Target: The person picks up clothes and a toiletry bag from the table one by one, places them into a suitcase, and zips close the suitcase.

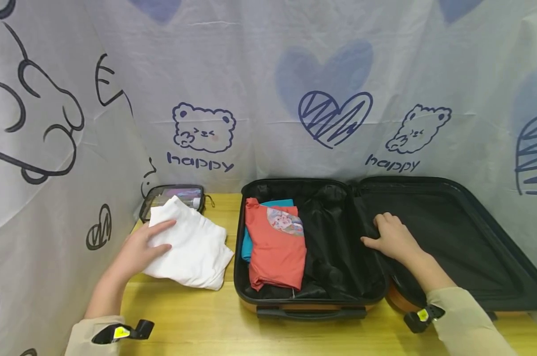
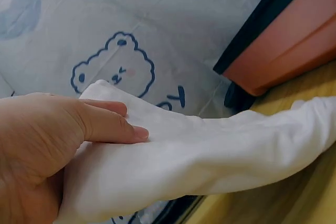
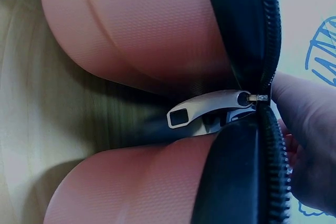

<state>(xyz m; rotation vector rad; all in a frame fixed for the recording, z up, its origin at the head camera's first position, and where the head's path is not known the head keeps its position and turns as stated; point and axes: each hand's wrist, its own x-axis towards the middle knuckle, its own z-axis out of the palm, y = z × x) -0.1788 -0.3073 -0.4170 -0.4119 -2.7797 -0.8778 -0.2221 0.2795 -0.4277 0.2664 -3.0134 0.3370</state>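
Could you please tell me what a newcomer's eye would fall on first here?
Probably the open suitcase on the table, where a coral garment lies over a blue one against the left side. Next might come the white cloth that the left hand holds, left of the suitcase. Behind everything hangs a curtain printed with hearts, bear faces and "happy".

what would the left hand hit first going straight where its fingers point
Past the white cloth it holds, the left hand would probably meet the suitcase's left rim, though hand height is unclear.
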